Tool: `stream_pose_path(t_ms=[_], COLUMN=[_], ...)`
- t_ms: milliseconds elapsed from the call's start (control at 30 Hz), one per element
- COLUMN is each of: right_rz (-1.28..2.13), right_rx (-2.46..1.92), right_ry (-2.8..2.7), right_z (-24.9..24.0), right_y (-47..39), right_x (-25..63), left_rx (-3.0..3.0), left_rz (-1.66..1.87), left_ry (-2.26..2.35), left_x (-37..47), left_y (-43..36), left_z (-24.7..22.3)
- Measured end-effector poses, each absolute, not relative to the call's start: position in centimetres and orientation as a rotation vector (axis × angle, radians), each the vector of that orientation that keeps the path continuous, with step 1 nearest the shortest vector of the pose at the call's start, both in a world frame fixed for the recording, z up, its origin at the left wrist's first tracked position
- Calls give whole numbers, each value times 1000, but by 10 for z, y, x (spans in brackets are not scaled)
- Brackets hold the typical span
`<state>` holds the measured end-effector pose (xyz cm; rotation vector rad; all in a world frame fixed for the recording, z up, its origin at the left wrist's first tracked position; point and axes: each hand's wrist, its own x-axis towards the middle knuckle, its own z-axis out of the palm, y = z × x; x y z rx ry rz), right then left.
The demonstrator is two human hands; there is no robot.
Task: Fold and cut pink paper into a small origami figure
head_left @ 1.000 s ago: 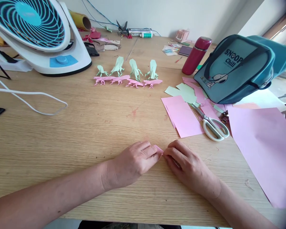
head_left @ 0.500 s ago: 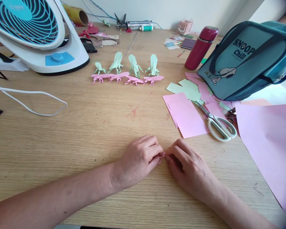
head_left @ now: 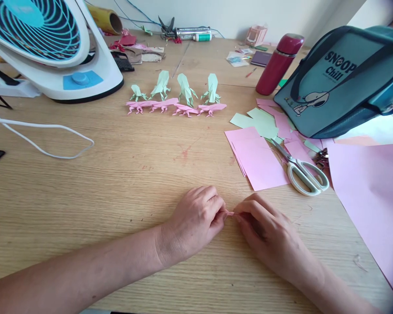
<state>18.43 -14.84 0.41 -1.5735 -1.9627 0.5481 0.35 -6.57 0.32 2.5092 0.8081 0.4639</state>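
Note:
Between my two hands runs a small folded pink paper piece (head_left: pixel 229 213), only a short narrow strip of it showing. My left hand (head_left: pixel 196 218) pinches its left part, and most of the paper is hidden by those fingers. The thumb and forefinger of my right hand (head_left: pixel 268 235) close on its right tip. Farther back, several folded pink paper figures (head_left: pixel 163 104) stand in a row, with several pale green paper figures (head_left: pixel 185 89) behind them. Right of centre lies a stack of pink paper sheets (head_left: pixel 258 159), with white-handled scissors (head_left: pixel 303 174) at its right edge.
A white and blue fan (head_left: pixel 94 65) stands at the back left, a white cable (head_left: pixel 52 152) looping before it. At the right are a red flask (head_left: pixel 278 65), a teal bag (head_left: pixel 340 87), green paper scraps (head_left: pixel 262 122) and a large pink sheet (head_left: pixel 370 187).
My right hand has shifted slightly right, away from my left, so more of the pink strip shows between the fingers. The whole view has moved a little.

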Motion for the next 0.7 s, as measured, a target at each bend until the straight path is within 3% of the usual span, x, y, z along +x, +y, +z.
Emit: stream_pose_path(t_ms=[300,700], right_rz=[267,137], right_rx=[-1295,-1367], right_ry=[-2387,-2354], right_z=[3,9], right_y=[-166,-157], right_x=[199,190], left_rx=[2528,2540], left_rz=[490,467], left_ry=[819,850], left_x=[6,7], left_y=[-64,-66], left_z=[1,0])
